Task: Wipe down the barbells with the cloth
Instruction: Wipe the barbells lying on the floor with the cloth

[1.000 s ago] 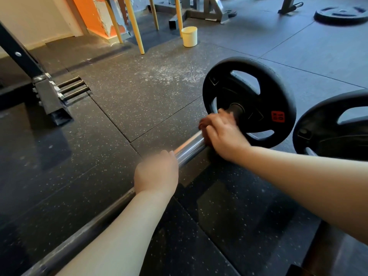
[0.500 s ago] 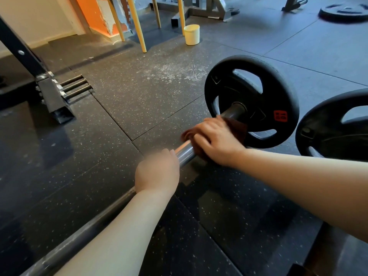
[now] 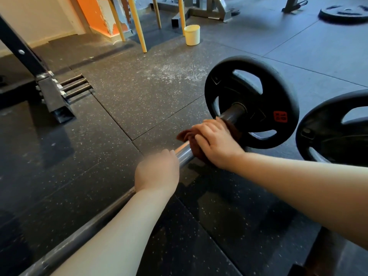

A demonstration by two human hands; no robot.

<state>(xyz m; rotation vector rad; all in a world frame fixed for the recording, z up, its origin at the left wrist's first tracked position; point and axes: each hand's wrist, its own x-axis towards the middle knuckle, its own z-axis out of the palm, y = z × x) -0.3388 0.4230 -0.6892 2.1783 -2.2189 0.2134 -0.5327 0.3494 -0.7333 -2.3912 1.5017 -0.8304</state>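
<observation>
Barbell (image 3: 184, 153) lies on the floor (image 3: 139, 100), long axis from the near left edge up toward the plate (image 3: 253, 80) at right. Left hand (image 3: 157, 172), blurred, looks curled over the barbell. Just right of it a brown cloth (image 3: 186, 136) wraps the shaft; right hand (image 3: 217, 140) grips it, fingers curled, close to the plate. Steel between the hands shines; I'd wipe leftward.
</observation>
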